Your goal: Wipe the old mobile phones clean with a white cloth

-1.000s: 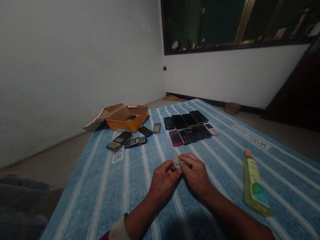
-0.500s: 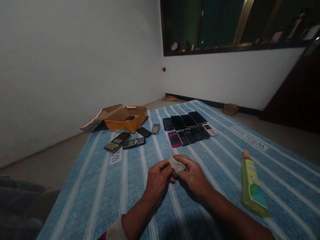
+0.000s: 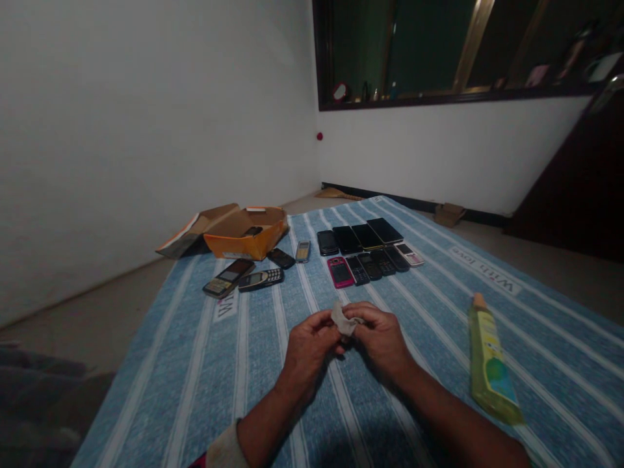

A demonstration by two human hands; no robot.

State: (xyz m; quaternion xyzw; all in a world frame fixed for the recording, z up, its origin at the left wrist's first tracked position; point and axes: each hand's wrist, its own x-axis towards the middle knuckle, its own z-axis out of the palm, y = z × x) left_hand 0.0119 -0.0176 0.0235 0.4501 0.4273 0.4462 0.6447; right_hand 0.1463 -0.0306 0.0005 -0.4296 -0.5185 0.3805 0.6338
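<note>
A pale, crumpled wiping cloth (image 3: 344, 321) sits between my two hands above the middle of the table. My right hand (image 3: 383, 335) is closed on it, thumb and fingers pinching its right side. My left hand (image 3: 309, 344) is closed too, its fingertips meeting the cloth's left edge. Whatever lies in the left fingers is hidden by the cloth and the fingers themselves. Beyond my hands lie a pink phone (image 3: 340, 272) and several dark keypad phones (image 3: 371, 266) in a row, with black touchscreen phones (image 3: 368, 236) behind them.
At the left stands an open orange cardboard box (image 3: 246, 244) with a phone inside. Near it lie a slider phone (image 3: 229, 278), a keypad phone (image 3: 261, 279) and others. A bottle of yellow-green liquid (image 3: 494, 370) lies at right on the striped blue tablecloth (image 3: 195, 390).
The cloth has shifted and folded differently between my fingers. My right hand has turned slightly; my left hand stays nearly in place. The phones, box and bottle have not moved.
</note>
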